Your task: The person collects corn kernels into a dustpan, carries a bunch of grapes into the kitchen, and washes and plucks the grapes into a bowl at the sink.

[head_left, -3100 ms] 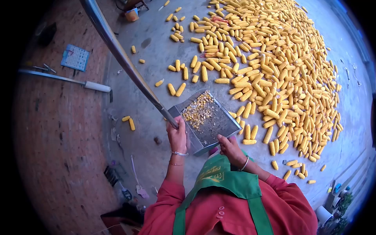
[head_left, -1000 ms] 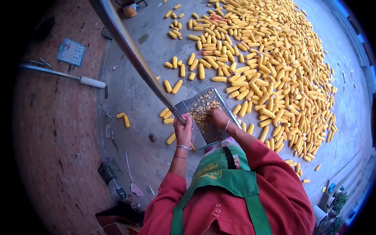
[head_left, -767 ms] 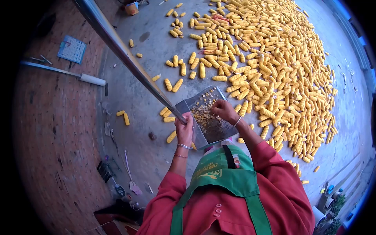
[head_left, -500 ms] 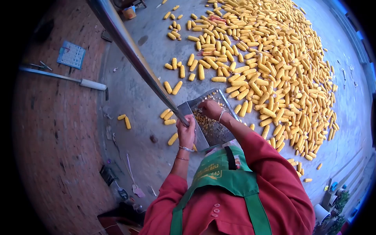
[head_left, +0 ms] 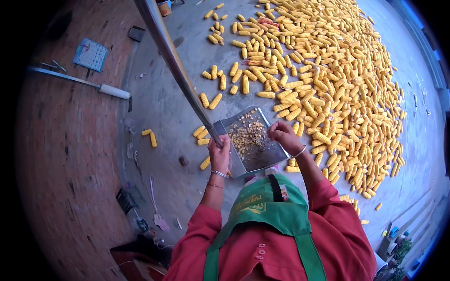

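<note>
My left hand (head_left: 219, 153) is wrapped round the lower end of the long metal handle (head_left: 180, 77) of a dustpan (head_left: 258, 164). Corn kernels (head_left: 248, 135) mixed with bits of chaff and dirt lie in the pan. Over the pan's right side is my right hand (head_left: 283, 136), its fingers curled together in a pinch. Whatever may be between those fingertips is too small to make out.
A large heap of corn cobs (head_left: 342, 93) spreads over the concrete floor on the right. A few loose cobs (head_left: 153, 139) lie to the left. Beyond them are a brick surface (head_left: 61, 164), a white-ended pole (head_left: 114, 91) and a blue-and-white sheet (head_left: 90, 55).
My right hand has moved from the middle of the dustpan to its right side, uncovering the kernels. My left hand keeps its hold on the handle. The view has shifted slightly.
</note>
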`<action>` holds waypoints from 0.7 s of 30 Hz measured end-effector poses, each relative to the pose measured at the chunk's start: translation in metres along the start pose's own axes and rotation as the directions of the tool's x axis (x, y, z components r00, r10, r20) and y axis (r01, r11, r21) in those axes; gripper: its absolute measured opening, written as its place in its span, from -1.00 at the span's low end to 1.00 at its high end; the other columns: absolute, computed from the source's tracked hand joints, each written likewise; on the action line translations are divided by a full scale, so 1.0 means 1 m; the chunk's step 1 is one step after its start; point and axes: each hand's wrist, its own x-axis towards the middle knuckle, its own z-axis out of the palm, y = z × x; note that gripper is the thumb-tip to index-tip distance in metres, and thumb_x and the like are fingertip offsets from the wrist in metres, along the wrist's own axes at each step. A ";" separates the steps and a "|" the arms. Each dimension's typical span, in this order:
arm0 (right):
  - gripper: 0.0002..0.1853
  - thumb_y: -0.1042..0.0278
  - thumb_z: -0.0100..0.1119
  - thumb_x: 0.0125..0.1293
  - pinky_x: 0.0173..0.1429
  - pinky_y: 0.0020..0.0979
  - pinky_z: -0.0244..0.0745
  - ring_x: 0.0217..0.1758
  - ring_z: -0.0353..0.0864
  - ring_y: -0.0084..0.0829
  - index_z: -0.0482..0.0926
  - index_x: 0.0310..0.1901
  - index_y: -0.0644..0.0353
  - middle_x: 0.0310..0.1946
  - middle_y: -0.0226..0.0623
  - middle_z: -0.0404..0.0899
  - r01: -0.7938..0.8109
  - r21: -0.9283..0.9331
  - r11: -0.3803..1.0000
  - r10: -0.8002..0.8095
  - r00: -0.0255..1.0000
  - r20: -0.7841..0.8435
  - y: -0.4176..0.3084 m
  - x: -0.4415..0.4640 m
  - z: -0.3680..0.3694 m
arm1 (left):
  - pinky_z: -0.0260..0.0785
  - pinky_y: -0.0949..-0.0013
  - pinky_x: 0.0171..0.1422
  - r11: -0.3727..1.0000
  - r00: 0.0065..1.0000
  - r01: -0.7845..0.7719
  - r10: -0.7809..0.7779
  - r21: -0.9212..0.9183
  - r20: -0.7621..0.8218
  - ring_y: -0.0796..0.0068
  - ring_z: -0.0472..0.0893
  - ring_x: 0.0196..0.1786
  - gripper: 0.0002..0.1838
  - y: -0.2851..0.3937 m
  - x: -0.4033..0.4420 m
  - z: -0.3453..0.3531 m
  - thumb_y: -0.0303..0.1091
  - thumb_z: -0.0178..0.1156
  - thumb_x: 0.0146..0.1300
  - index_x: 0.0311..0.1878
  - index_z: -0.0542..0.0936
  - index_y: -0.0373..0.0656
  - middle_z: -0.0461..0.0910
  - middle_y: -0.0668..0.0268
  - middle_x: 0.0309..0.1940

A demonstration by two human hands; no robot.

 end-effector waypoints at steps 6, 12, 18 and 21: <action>-0.85 0.58 0.03 0.09 -0.28 -0.56 0.35 -0.38 0.40 -0.56 0.43 -0.26 0.21 -0.42 -0.40 0.44 0.019 0.300 0.954 -0.013 1.000 -0.023 0.009 -0.054 -0.034 | 0.19 0.54 -0.56 0.999 0.998 -0.006 0.010 0.053 -0.063 0.71 0.34 -0.58 -0.89 -0.008 0.013 -0.007 -0.46 0.15 0.21 -0.41 0.49 -0.26 0.34 0.44 -0.49; -0.76 0.16 0.14 0.27 -0.47 -0.62 0.19 -0.57 0.23 -0.68 0.46 -0.30 0.18 -0.58 -0.56 0.29 -0.170 0.279 0.945 0.233 0.950 -0.209 0.049 -0.067 -0.045 | 0.20 0.55 -0.55 0.999 0.996 0.045 -0.044 0.015 -0.079 0.72 0.33 -0.57 -0.91 0.001 0.018 0.000 -0.47 0.14 0.20 -0.39 0.48 -0.28 0.34 0.41 -0.43; -0.68 0.10 0.11 0.28 -0.61 -0.61 -0.01 -0.68 0.09 -0.69 0.29 -0.51 0.04 -0.68 -0.60 0.14 -0.310 0.528 0.791 0.422 0.901 -0.102 0.070 -0.041 -0.020 | 0.23 0.52 -0.52 0.973 0.989 -0.139 0.147 0.184 -0.033 0.67 0.34 -0.53 -0.87 -0.034 0.034 -0.004 -0.41 0.13 0.23 -0.38 0.48 -0.28 0.34 0.40 -0.38; -0.62 0.06 0.08 0.29 -0.67 -0.58 -0.11 -0.74 0.01 -0.69 0.21 -0.58 -0.02 -0.74 -0.61 0.08 -0.313 0.468 0.827 0.400 0.911 -0.099 0.037 -0.051 -0.014 | 0.19 0.52 -0.53 0.996 0.996 0.063 -0.058 0.068 -0.074 0.70 0.31 -0.53 -0.83 0.028 0.037 0.005 -0.38 0.12 0.24 -0.40 0.48 -0.28 0.36 0.41 -0.41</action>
